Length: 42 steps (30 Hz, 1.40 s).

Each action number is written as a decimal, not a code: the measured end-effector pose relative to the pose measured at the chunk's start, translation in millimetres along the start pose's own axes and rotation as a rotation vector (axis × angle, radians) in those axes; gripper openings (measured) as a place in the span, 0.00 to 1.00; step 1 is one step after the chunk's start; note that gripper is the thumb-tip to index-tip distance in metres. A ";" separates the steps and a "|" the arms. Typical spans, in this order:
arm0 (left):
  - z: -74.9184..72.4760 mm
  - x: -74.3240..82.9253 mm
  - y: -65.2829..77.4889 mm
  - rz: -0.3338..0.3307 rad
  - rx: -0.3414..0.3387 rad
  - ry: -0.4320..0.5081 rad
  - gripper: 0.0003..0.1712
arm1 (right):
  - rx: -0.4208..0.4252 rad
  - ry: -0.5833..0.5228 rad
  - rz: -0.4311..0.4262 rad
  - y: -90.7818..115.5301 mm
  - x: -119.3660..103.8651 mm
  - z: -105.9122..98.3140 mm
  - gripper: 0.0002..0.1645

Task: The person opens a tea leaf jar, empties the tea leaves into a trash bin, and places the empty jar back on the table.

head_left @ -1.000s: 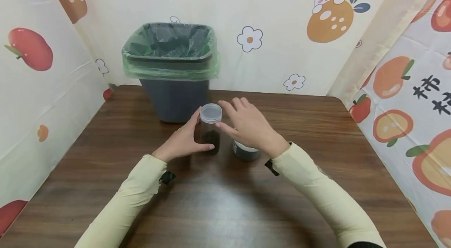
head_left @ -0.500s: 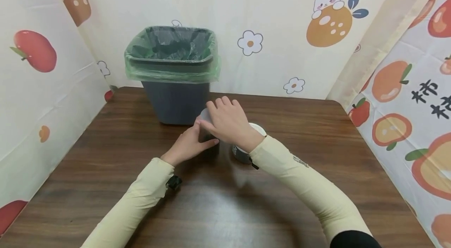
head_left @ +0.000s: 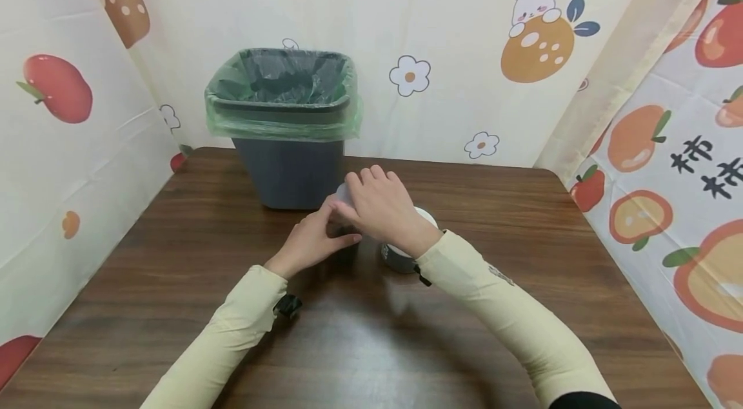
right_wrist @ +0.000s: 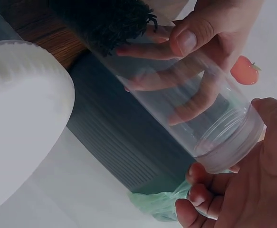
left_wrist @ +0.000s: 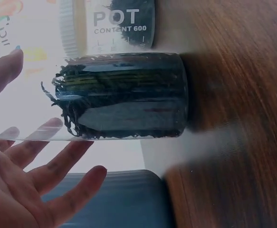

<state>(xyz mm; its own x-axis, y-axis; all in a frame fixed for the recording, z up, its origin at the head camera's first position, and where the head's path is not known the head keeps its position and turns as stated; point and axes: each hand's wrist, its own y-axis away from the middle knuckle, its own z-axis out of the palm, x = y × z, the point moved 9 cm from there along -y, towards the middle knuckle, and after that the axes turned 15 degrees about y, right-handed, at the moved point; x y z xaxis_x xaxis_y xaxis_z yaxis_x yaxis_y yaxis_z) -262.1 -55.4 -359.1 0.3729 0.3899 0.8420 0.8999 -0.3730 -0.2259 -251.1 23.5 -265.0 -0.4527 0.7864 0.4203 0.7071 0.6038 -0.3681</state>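
Observation:
A tall clear jar stands on the table, its lower part filled with dark, dried, twisted strands like tea leaves. My left hand holds it from the left, thumb on one side and fingers round the other. Over the top, my right hand grips the clear lid, fingers curled at its edge in the right wrist view. The lid sits on the jar's mouth. From the head, the right hand hides most of the lid and the jar's upper part.
A shorter jar with a white lid and printed lettering stands just right of the tall one. Behind the hands is a dark grey bin with a green liner. Printed cloth hangs behind the wooden table.
My right hand has moved left from beside the jar onto its lid and closed on it. The left hand has tightened round the jar. Over the last half second little has moved.

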 end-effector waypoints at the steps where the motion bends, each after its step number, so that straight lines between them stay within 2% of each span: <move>1: -1.1 1.0 0.7 0.002 0.003 -0.006 0.44 | -0.015 -0.009 -0.001 0.4 0.5 0.6 0.28; 6: -7.1 8.4 2.5 0.053 0.025 0.004 0.43 | -0.121 -0.100 -0.015 4.6 4.7 1.6 0.30; 11: -15.9 18.6 3.3 0.146 0.081 0.015 0.39 | -0.273 -0.330 0.014 12.3 15.0 4.7 0.30; 14: -21.3 25.0 4.5 0.198 0.116 -0.010 0.39 | -0.316 -0.501 0.044 17.3 21.8 5.2 0.30; 19: -25.6 36.4 7.7 0.266 0.144 -0.063 0.39 | -0.239 -0.686 0.017 22.6 29.0 -1.8 0.28; 23: -22.6 48.5 12.7 0.338 0.154 -0.180 0.39 | -0.168 -0.767 -0.010 30.4 33.6 -5.9 0.25; 26: -18.2 59.3 17.6 0.409 0.164 -0.289 0.39 | -0.149 -0.821 -0.014 39.0 36.5 -5.0 0.25; 30: -12.9 70.4 23.6 0.473 0.171 -0.383 0.39 | -0.138 -0.890 -0.011 49.9 39.0 -2.6 0.25; 32: -10.7 74.6 25.9 0.493 0.169 -0.408 0.39 | -0.129 -0.928 -0.004 53.8 39.9 -4.2 0.25; 37: -6.0 83.7 29.7 0.543 0.164 -0.463 0.37 | -0.086 -1.013 -0.013 58.9 40.1 -23.2 0.24; 42: -2.7 86.3 28.6 0.561 0.141 -0.478 0.36 | -0.043 -1.014 -0.032 61.9 39.9 -34.3 0.24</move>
<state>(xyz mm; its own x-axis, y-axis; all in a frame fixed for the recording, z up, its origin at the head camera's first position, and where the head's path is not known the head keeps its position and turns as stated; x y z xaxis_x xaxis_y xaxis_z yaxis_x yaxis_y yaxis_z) -204.7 -34.7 -291.5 0.8128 0.5083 0.2846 0.5543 -0.5246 -0.6462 -206.7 87.7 -242.6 -0.7053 0.5221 -0.4795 0.6963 0.6371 -0.3305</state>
